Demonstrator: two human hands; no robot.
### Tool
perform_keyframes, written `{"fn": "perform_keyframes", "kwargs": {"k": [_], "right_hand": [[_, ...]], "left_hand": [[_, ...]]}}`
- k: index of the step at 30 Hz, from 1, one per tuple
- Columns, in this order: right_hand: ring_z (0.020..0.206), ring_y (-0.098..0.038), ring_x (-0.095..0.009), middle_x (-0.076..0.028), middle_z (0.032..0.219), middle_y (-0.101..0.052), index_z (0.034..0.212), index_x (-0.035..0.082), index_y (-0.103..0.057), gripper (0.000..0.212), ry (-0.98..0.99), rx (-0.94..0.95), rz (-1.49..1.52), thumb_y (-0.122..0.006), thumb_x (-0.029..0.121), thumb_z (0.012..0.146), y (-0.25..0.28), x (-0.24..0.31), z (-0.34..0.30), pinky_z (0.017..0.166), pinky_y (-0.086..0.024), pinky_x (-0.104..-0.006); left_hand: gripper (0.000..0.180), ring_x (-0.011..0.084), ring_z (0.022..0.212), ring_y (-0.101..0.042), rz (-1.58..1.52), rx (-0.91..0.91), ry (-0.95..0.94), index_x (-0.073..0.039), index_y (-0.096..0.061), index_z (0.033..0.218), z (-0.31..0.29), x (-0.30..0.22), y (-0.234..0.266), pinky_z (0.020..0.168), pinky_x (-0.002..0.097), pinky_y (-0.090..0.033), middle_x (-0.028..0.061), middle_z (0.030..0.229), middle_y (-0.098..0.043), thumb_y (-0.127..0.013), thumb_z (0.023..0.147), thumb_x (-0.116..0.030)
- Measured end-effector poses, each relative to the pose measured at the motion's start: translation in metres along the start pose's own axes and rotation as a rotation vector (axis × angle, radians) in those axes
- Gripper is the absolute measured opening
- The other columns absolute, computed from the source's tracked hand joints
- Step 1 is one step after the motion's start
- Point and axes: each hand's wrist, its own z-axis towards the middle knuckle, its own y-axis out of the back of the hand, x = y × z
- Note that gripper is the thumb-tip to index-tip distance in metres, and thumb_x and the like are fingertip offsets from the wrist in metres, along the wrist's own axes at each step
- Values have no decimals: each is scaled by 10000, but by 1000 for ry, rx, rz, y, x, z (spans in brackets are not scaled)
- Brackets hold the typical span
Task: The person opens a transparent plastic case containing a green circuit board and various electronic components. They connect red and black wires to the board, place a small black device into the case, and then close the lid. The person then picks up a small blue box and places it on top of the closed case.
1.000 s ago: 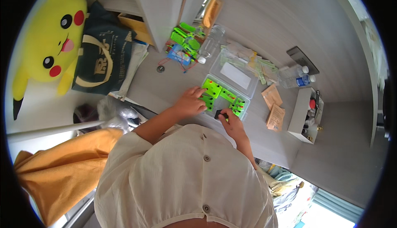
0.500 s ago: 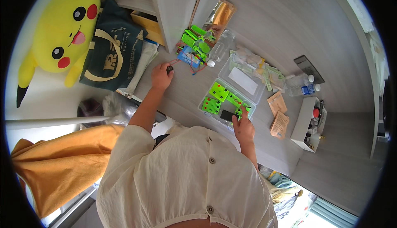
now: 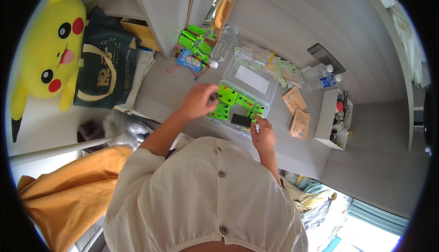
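My left hand (image 3: 200, 102) is at the left side of a clear plastic box (image 3: 215, 119), closed around a small dark round piece (image 3: 213, 97). Inside the box lie several bright green plates with red and black knobs, among them a square plate (image 3: 226, 94) and a narrow plate (image 3: 245, 101). A black rectangular block (image 3: 241, 120) rests at the box's near side. My right hand (image 3: 263, 134) is at the near right corner, its bent fingertips beside the block and a small green part (image 3: 258, 110). What lies between those fingers is hidden.
Behind stands the box's open lid (image 3: 251, 79) with a white card. Green parts with a blue battery box (image 3: 188, 60) and wires lie back left, by a clear bottle (image 3: 224, 44) and mirror (image 3: 208, 7). To the right are paper packets (image 3: 299, 124), bottles (image 3: 315, 76) and a white organizer (image 3: 324, 124).
My left hand has moved right, from the open desk to the box's left edge, carrying the dark piece. My right hand's raised fingers have bent down at the box corner. The view has shifted.
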Motion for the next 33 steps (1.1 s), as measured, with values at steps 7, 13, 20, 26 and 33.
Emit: {"fn": "perform_keyframes", "kwargs": {"k": [7,13,20,26,33], "right_hand": [[1126,-535,-318,-66,1196,-597,1186,124,-593,371,144,187,-139,-661,150,823,-20,10,9,980,-434,-441],[1147,-529,-319,-73,1216,-593,1260,137,-542,508,36,369,-252,-720,209,789,-21,15,20,992,-437,-442],[1038,-583,-362,-135,1092,-643,1184,100,-567,431,-6,334,-71,-723,225,802,-20,19,22,940,-453,-456],[1009,-593,-361,-146,1074,-649,1050,67,-621,257,145,59,90,-691,167,825,-19,8,7,914,-452,-451],[956,-608,-346,-147,1034,-659,1007,59,-635,186,156,-5,184,-673,115,833,-10,5,-2,879,-462,-435]], "left_hand": [[447,266,1029,-570,61,194,-288,-127,-606,1095,5,-27,-62,922,437,-416,52,966,-655,-763,679,-169],[445,277,1085,-543,227,275,-265,-137,-613,1083,5,-22,-90,1001,468,-379,38,997,-656,-775,671,-185],[330,282,1068,-560,125,167,-203,-136,-611,1051,6,-11,-78,980,461,-398,57,1048,-642,-720,741,-170],[265,346,983,-583,75,-237,-4,-104,-584,1029,30,19,-9,833,458,-468,117,1032,-613,-664,776,-110],[542,322,947,-632,198,-295,614,-31,-505,1258,37,107,15,859,451,-482,130,975,-659,-702,794,-230]]}}
